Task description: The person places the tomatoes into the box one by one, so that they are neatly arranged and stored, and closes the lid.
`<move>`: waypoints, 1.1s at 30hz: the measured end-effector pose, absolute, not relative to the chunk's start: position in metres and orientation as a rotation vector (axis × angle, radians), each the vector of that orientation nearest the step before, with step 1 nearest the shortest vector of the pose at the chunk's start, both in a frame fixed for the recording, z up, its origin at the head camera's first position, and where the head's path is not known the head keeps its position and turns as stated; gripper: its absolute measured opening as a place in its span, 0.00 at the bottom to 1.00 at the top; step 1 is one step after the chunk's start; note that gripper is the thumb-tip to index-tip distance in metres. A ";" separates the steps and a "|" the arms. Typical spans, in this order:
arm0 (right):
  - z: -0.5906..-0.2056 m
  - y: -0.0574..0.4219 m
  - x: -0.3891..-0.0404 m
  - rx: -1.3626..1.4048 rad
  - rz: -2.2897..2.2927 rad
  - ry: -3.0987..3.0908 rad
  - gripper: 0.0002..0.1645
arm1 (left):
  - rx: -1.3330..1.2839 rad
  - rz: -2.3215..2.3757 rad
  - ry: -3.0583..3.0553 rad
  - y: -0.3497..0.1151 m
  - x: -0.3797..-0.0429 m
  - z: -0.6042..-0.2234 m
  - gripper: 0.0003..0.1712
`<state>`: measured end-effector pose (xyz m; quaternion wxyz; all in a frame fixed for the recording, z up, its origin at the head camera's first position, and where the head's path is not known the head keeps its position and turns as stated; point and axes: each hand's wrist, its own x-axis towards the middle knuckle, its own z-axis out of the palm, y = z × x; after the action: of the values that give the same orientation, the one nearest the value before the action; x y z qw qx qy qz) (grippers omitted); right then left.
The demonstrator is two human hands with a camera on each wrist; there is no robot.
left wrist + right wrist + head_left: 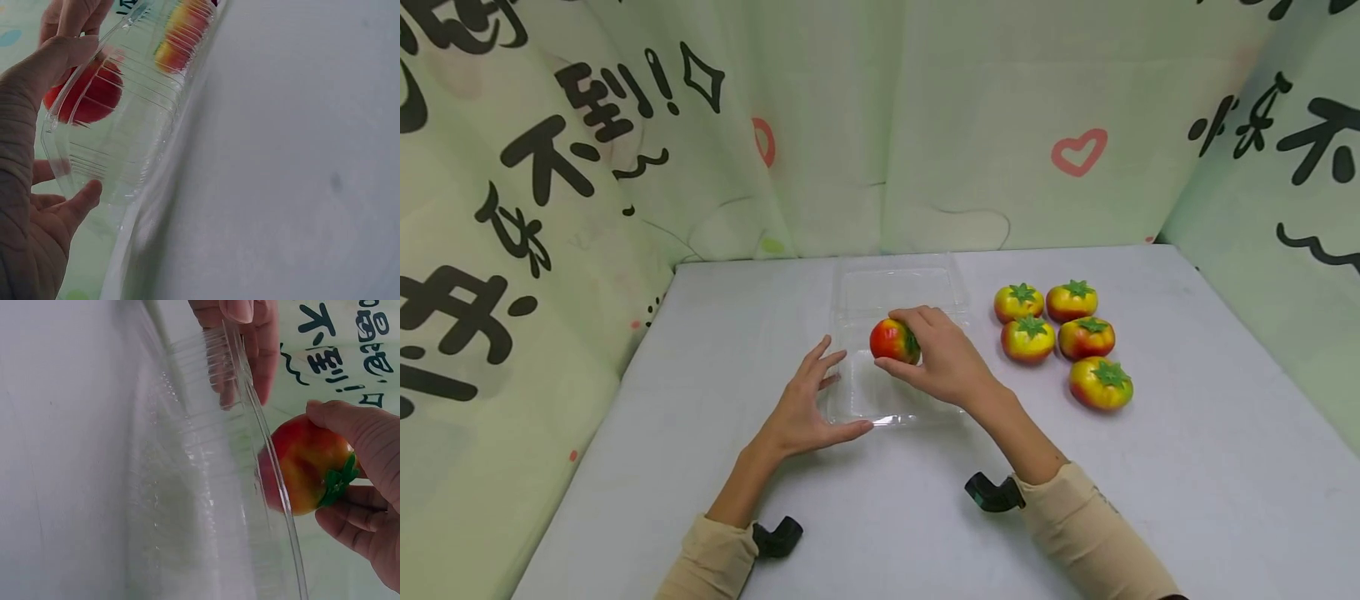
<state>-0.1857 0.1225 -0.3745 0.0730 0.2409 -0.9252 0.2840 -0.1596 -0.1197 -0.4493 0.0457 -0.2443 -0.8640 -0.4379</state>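
A clear plastic clamshell box (880, 396) lies with its lid raised back on the white table. Above its near half, my right hand (942, 354) pinches a red-and-yellow tomato (891, 341) between thumb and fingers. In the right wrist view the tomato (306, 465) is by the box rim, its green leafy top turned towards the palm. My left hand (808, 410) is at the box's left side with fingers spread, the thumb near the front corner. The left wrist view has the left thumb (84, 200) beside the clear wall; whether it touches is hard to tell.
Several more red-and-yellow tomatoes (1028, 339) with green tops stand in a group right of the box. A pale green curtain (970, 125) with dark writing surrounds the table (1187, 467) at the back and sides. Each wrist carries a black device (994, 493).
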 end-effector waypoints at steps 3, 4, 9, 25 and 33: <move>-0.380 0.116 -0.189 0.715 0.886 -2.791 0.37 | -0.743 -1.333 -2.641 -0.119 -0.159 -0.448 0.56; -0.382 0.113 -0.190 0.713 0.895 -2.794 0.37 | -0.745 -1.341 -2.637 -0.119 -0.159 -0.448 0.56; -0.391 0.104 -0.196 0.718 0.910 -2.815 0.38 | -0.766 -1.376 -2.614 -0.119 -0.157 -0.448 0.55; -0.407 0.088 -0.204 0.738 0.931 -2.848 0.38 | -0.791 -1.388 -2.609 -0.119 -0.160 -0.449 0.56; -0.411 0.084 -0.207 0.750 0.950 -2.812 0.37 | -0.789 -1.366 -2.618 -0.120 -0.159 -0.448 0.56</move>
<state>-0.2069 0.0836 -0.4106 0.0403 0.2447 -0.9178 0.3101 -0.1593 -0.1201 -0.4483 0.0424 -0.2580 -0.8557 -0.4466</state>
